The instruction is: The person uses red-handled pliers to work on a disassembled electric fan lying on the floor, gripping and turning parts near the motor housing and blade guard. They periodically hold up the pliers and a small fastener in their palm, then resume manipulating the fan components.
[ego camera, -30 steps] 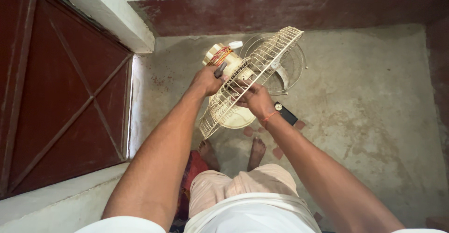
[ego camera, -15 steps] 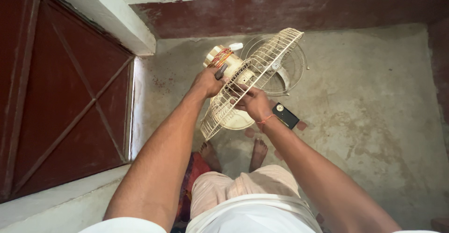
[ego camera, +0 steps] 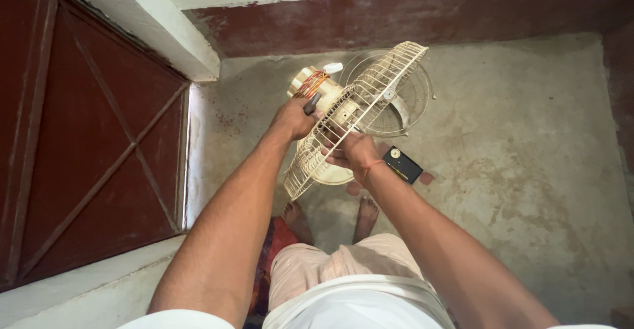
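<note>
The red wooden door (ego camera: 86,151) fills the nine o'clock side of the view and the bare concrete floor (ego camera: 528,170) the three o'clock side; the person stands barefoot between them, both feet showing at six o'clock below the work.

One cream table fan, stripped down, is held up off the floor at the centre. There are two wire guards: the loose guard (ego camera: 350,121), tilted on edge and running from seven to one o'clock, and a second guard (ego camera: 396,95) behind it at one o'clock, which seems to be still on the fan. The one motor (ego camera: 317,91), with its copper winding bared, sits at eleven o'clock of the guards.

The left hand (ego camera: 294,118) is clenched on a dark-handled tool, its grip shut around the handle just beside the motor. The right hand (ego camera: 353,154) grasps the wires of the loose guard from below.

By my judgement the step in hand is dismantling at the motor end; the next move calls for a steady hold on the guard.

One small black box (ego camera: 403,164) lies on the floor at four o'clock.
</note>
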`<act>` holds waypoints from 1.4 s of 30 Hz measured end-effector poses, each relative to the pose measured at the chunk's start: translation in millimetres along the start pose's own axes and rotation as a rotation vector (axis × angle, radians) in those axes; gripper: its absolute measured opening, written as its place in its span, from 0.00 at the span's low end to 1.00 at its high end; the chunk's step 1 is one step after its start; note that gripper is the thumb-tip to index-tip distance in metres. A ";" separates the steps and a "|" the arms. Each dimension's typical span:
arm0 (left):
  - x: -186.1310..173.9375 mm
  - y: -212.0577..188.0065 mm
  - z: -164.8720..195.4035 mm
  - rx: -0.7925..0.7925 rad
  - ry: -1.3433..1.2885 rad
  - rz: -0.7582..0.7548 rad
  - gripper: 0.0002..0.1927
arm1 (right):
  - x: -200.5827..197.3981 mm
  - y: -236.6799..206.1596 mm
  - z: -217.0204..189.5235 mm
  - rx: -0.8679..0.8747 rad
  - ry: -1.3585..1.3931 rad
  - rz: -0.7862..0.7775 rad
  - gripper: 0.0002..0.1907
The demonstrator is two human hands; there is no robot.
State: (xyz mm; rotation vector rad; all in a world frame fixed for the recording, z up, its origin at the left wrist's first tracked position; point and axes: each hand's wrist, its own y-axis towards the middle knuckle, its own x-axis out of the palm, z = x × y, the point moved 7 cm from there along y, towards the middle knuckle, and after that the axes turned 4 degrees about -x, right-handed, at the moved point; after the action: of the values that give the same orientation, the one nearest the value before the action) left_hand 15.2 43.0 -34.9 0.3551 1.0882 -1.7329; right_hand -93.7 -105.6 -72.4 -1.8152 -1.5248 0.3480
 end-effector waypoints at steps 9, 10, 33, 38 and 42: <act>-1.3 -3.1 3.5 0.017 0.011 0.003 0.18 | 21.0 23.7 5.8 0.143 0.461 -0.155 0.12; -1.2 -3.6 2.8 0.007 0.012 0.000 0.18 | 22.1 24.1 7.5 0.178 0.513 -0.183 0.12; -2.3 -6.3 3.2 -0.018 -0.005 -0.024 0.20 | 22.1 12.9 8.9 0.334 0.666 -0.195 0.12; -1.5 -5.6 4.1 0.004 0.004 -0.022 0.20 | 16.4 18.2 9.9 0.315 0.622 -0.180 0.10; -0.1 -1.4 1.4 -0.035 0.018 -0.030 0.19 | 10.7 24.2 12.2 0.305 0.598 -0.179 0.10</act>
State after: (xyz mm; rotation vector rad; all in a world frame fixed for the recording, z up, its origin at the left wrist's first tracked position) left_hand 14.3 42.1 -33.4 0.3350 1.1406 -1.7382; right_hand -80.7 -92.1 -94.7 -1.3643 -1.1255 -0.0519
